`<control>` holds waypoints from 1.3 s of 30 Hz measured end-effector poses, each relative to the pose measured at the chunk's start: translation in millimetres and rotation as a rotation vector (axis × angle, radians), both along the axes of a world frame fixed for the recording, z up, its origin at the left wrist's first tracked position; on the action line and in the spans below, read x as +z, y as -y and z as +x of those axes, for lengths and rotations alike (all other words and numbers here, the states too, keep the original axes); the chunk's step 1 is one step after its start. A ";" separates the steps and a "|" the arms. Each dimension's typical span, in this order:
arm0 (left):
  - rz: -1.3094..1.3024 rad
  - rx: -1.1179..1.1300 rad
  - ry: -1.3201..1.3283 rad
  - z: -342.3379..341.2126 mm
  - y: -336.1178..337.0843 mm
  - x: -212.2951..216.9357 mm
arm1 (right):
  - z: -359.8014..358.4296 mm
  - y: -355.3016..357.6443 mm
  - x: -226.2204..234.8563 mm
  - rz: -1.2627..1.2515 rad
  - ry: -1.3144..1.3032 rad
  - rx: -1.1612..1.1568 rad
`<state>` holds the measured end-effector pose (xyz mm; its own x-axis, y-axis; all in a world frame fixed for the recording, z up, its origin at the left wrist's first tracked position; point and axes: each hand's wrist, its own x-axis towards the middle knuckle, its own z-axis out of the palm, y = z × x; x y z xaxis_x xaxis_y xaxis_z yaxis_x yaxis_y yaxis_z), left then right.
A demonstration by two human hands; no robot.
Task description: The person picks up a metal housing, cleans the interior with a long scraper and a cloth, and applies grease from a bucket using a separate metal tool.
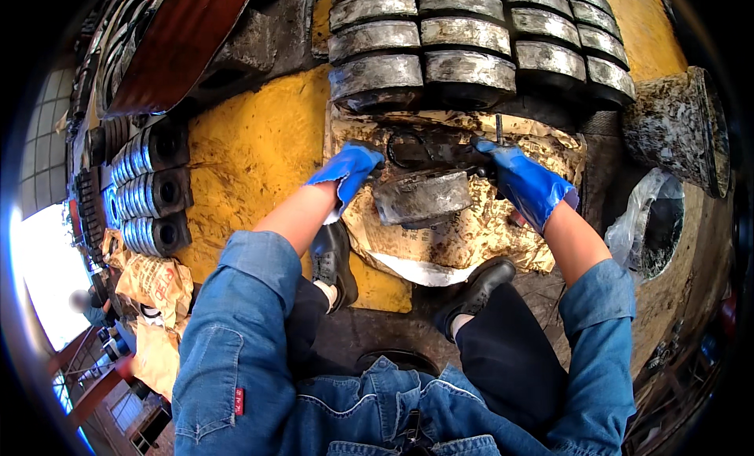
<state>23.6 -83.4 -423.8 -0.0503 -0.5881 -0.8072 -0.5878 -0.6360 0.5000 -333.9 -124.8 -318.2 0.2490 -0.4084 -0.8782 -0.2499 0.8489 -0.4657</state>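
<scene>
A short, thick metal-faced cylinder (424, 198) lies on stained brown paper sacking (400, 248) between my two hands. My left hand (351, 169), in a blue glove with dark fingertips, is closed at its far left; what its fingers hold is hidden. My right hand (525, 183), gloved alike, closes on a dark metal tool (481, 164) with a knob, at the cylinder's right. A thin upright rod (499, 128) stands by its fingers. Just beyond the cylinder are a dark oily piece (448, 151) and a thin black ring (400, 138).
Stacked metal-banded cylinders (463, 71) stand in rows ahead. At right are a grimy drum (675, 130) and a plastic-lined bucket (656, 228). More ringed parts (153, 193) sit left beyond a yellow sheet (243, 150), with paper sacks (157, 283) nearer. My shoes flank the sacking.
</scene>
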 end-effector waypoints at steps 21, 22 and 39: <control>-0.404 -0.168 -0.066 -32.9 15.7 128.1 | -9.2 -16.8 77.5 -0.123 0.153 -0.147; -0.407 -0.156 -0.098 -32.9 16.6 147.1 | -16.0 -23.4 96.9 -0.127 0.175 -0.160; -1.111 0.178 -0.270 -22.4 -78.0 424.4 | -9.5 -138.9 333.5 -0.517 0.386 -0.219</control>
<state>1.2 -5.4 0.6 0.0120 -0.9829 0.1836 -0.3229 0.1700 0.9310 -343.4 14.1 15.4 0.3692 -0.8285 -0.4211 0.1675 0.5050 -0.8467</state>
